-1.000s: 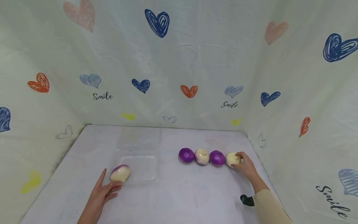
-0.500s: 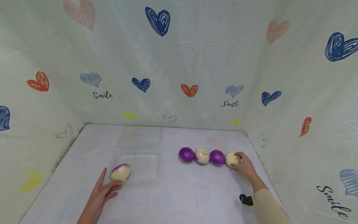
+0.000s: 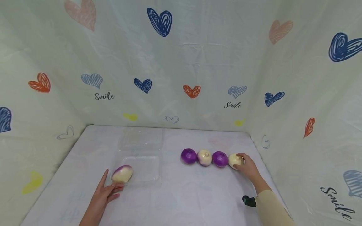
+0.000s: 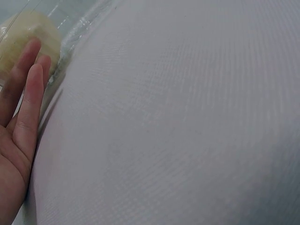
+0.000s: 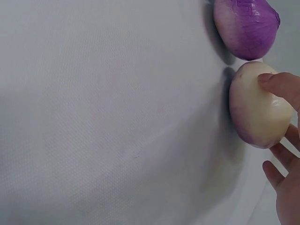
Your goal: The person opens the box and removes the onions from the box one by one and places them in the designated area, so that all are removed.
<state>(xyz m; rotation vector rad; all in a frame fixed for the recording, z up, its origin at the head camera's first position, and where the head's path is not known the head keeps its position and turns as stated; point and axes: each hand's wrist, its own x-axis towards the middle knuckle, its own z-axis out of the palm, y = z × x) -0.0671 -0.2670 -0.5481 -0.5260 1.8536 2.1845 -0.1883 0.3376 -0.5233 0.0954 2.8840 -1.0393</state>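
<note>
My right hand (image 3: 249, 168) grips a cream-white turnip (image 3: 234, 160) at the right end of a row, the thumb on one side and fingers round the other. In the right wrist view this turnip (image 5: 258, 108) shows a purple tinge below and stays close to the table. A purple turnip (image 3: 219, 159), a white one (image 3: 204, 157) and another purple one (image 3: 188, 156) continue the row leftward. My left hand (image 3: 103, 193) lies with straight, spread fingers at the near left corner of a clear plastic box (image 3: 145, 169). Inside that corner sits a white turnip with a purple top (image 3: 122, 174).
The box's clear lid (image 3: 141, 138) lies folded back behind it. A white cloth covers the table (image 3: 181, 201). Curtains (image 3: 181, 62) printed with hearts close off the back and both sides. A small dark object (image 3: 249, 201) is beside the right sleeve cuff.
</note>
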